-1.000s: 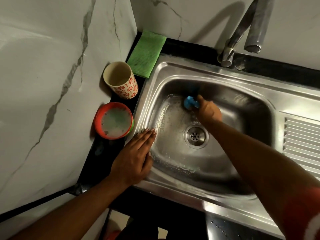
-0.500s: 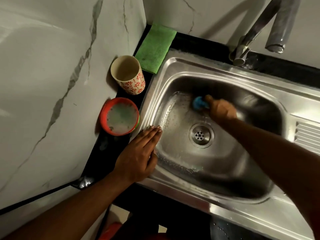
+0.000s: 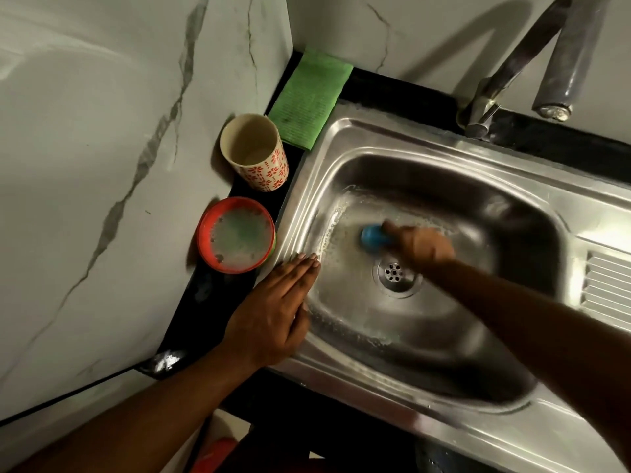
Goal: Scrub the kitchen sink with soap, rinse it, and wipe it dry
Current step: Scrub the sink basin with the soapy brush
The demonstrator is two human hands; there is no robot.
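The right hand (image 3: pixel 421 245) curls tight round a blue scrubber (image 3: pixel 374 236) on the soapy bottom of the sink (image 3: pixel 375 138), just left of the drain (image 3: pixel 396 273), while the left hand (image 3: pixel 273 312) lies flat, fingers straight, on the sink's left rim near a red bowl (image 3: pixel 235 235).

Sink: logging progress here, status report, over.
Right hand grips blue scrubber beside drain. Left hand flat on sink rim. Suds inside, tap off. Nothing in the way.
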